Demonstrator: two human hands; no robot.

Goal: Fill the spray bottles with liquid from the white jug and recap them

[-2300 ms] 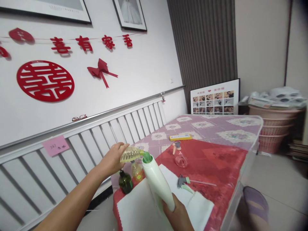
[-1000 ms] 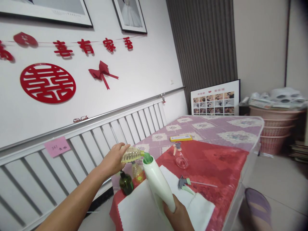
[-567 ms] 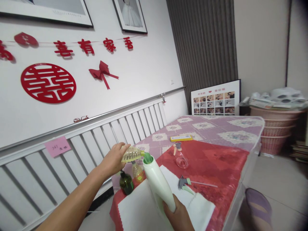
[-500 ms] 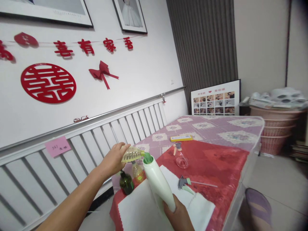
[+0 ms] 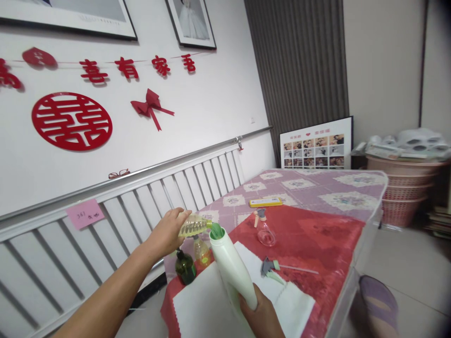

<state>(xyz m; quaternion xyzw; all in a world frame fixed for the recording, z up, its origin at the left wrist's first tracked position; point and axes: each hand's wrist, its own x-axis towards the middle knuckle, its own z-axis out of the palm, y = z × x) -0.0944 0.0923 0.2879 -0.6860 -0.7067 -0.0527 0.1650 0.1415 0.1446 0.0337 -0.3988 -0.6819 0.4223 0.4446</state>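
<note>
over the table (image 5: 303, 202), the white bottle (image 5: 232, 270) is open and tilted; the yellow bottle (image 5: 193, 227) is tipped to its mouth, pouring seemingly under way, how much remains i can't tell. the trigger head (image 5: 268, 266) lies loose nearby. my right fingers (image 5: 247, 311) grasp the white bottle's lower end, my left fingers (image 5: 178, 216) the yellow one, knuckles up.

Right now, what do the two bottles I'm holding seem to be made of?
The pale bottle looks like opaque plastic with a smooth, soft sheen; nothing shows through its wall. The ribbed bottle is see-through and glossy, with bright highlights along its ridges: probably clear plastic, though glass can't be ruled out.
</note>
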